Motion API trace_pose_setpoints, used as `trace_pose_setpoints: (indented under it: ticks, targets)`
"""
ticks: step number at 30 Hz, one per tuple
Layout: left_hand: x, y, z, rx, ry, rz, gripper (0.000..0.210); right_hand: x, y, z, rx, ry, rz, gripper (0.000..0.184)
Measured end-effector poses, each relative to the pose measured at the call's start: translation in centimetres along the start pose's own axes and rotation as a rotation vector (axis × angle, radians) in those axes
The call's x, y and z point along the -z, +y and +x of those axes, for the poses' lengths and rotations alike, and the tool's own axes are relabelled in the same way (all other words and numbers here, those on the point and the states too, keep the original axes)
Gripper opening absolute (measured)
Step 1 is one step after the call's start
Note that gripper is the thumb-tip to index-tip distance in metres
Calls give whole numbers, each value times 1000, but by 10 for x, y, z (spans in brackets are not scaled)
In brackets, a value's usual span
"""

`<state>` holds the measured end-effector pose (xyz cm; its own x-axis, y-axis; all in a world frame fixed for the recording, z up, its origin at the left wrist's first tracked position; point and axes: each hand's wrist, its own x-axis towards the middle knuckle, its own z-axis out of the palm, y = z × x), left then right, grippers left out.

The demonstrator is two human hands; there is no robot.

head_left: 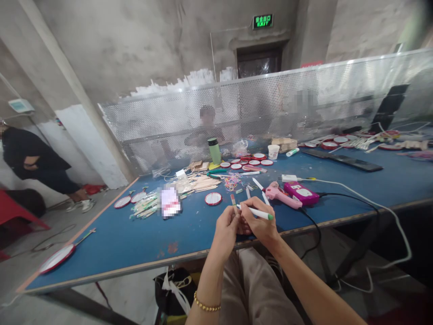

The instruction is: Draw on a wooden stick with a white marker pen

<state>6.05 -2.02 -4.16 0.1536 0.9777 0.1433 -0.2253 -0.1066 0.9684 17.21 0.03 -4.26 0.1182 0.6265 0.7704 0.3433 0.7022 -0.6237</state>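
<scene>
Marking a stick at the counter (135,243) edge.
Right hand (262,225) grip clamped on white marker (259,213); left hand (226,230) pinching wooden stick (236,211), near pink glue gun (282,196).

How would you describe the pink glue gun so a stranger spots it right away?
Start at the blue table and find the person's right hand. Just beyond it lies the glue gun, beside a magenta box. It alone is pale pink and pistol-shaped.
</scene>
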Motion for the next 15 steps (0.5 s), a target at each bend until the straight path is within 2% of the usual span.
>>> trace_pose_setpoints:
  ticks: [15]
  targets:
    - [1, -1, 0, -17, 14, 35, 36, 1, -1, -1, 19, -6, 3, 20]
